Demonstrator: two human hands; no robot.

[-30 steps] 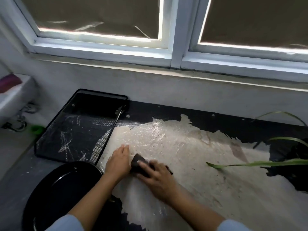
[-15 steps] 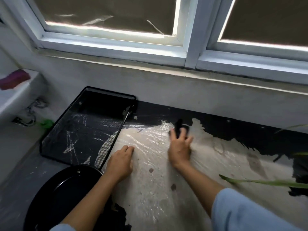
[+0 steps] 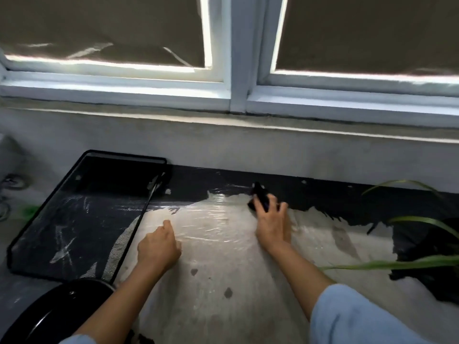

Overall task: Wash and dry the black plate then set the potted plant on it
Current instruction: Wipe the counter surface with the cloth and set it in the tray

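The black plate [image 3: 57,311] lies at the bottom left of the worktop, partly cut off by the frame and crossed by my left forearm. My right hand [image 3: 272,222] presses a small dark sponge [image 3: 259,198] flat against the wet, pale worktop [image 3: 223,281] near the back wall. My left hand [image 3: 159,247] rests loosely curled on the worktop beside the tray, holding nothing. The potted plant [image 3: 422,264] sits at the right edge; only its long green leaves and a dark mass show.
A black wire-mesh tray [image 3: 82,219] stands at the back left against the wall. A white window frame [image 3: 238,95] and sill run above. Taps or pipes [image 3: 10,184] and something green [image 3: 29,211] sit at far left.
My right hand slid the sponge from near my left hand away to the back of the worktop, then slightly rightward. My left hand stayed in place.
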